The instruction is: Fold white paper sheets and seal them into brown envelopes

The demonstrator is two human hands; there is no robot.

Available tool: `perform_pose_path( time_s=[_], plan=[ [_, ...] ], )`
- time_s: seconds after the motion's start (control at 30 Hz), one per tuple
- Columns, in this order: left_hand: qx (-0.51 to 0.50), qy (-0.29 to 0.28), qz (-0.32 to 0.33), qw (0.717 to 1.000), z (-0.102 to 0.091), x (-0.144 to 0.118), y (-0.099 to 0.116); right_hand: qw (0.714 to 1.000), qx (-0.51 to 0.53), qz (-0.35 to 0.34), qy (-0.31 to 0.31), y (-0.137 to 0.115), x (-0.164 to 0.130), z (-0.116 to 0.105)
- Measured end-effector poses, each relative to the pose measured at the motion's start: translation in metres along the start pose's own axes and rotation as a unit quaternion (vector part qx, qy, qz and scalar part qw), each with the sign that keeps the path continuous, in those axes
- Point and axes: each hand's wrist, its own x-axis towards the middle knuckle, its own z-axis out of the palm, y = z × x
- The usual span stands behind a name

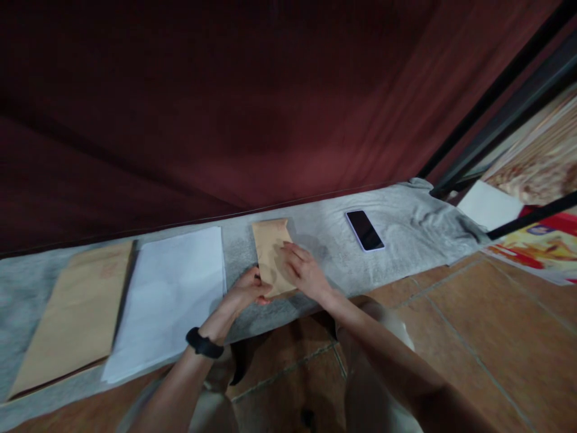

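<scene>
- A person sits on a tiled floor [473, 325] before a grey cloth [324, 240] spread along the foot of a dark red curtain [225, 108], both hands on a small brown envelope [270, 246].
- The envelope lies flat near the middle of the cloth, its long side running away from the person, its near end under the hands.
- The left hand [246, 291], a black watch [204, 344] on its wrist, pinches the envelope's near left edge, fingers curled around it.
- The right hand [303, 272] rests on top of the envelope's right half, fingers stretched out and pressed flat, not clenched.
- Just left of the envelope lies a stack of white paper [169, 294]; beside that, at the cloth's left end, a large brown envelope [74, 313].
- To the right, well apart from the hands, a phone [365, 230] lies face up with a dark screen.
- Past the cloth's crumpled right end, a white sheet [489, 205] and a colourful printed poster [536, 246] lie on the floor beneath black metal bars [509, 78].
- The person's knees [383, 319] show beneath the forearms.
</scene>
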Motion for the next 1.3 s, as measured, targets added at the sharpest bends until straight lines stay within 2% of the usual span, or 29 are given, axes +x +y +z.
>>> perform_pose_path(
  time_s=[0.07,0.13,0.23,0.3,0.37,0.47,0.53,0.6,0.7,0.8,0.93,1.13,1.3],
  plan=[
    [0.002,0.002,0.012,1.000,0.001,0.000,0.000,0.998,-0.045,-0.036,-0.028,-0.005,-0.003,0.012],
    [0.034,0.006,0.012,0.999,0.001,0.000,0.001,0.995,-0.085,-0.040,-0.041,-0.007,-0.008,0.023],
    [0.154,0.066,0.025,0.986,-0.006,-0.003,0.005,0.992,-0.114,-0.041,-0.041,-0.007,-0.014,0.032],
    [0.232,0.144,0.085,0.958,-0.011,-0.004,0.011,0.990,-0.123,-0.046,-0.040,-0.007,-0.017,0.033],
    [0.263,0.204,0.182,0.925,-0.013,-0.003,0.020,0.989,-0.130,-0.050,-0.041,-0.007,-0.017,0.032],
    [0.249,0.224,0.324,0.885,-0.004,0.013,0.044,0.988,-0.137,-0.055,-0.039,-0.006,-0.017,0.033],
    [0.247,0.214,0.370,0.870,0.008,0.035,0.066,0.987,-0.143,-0.057,-0.035,-0.004,-0.016,0.035],
    [0.257,0.189,0.356,0.878,0.024,0.065,0.090,0.987,-0.146,-0.059,-0.030,-0.003,-0.016,0.037],
    [0.280,0.105,0.253,0.920,0.042,0.110,0.118,0.987,-0.149,-0.062,-0.027,-0.001,-0.015,0.040],
    [0.295,0.052,0.204,0.932,0.048,0.138,0.127,0.985,-0.158,-0.066,-0.018,0.000,-0.015,0.041],
    [0.298,0.011,0.171,0.939,0.041,0.150,0.127,0.984,-0.164,-0.071,-0.010,0.001,-0.015,0.042],
    [0.305,0.007,0.186,0.934,0.032,0.157,0.123,0.983,-0.167,-0.068,-0.019,0.001,-0.014,0.042],
    [0.366,0.061,0.240,0.897,0.036,0.169,0.109,0.984,-0.167,-0.066,-0.011,0.000,-0.015,0.042]
  ],
)
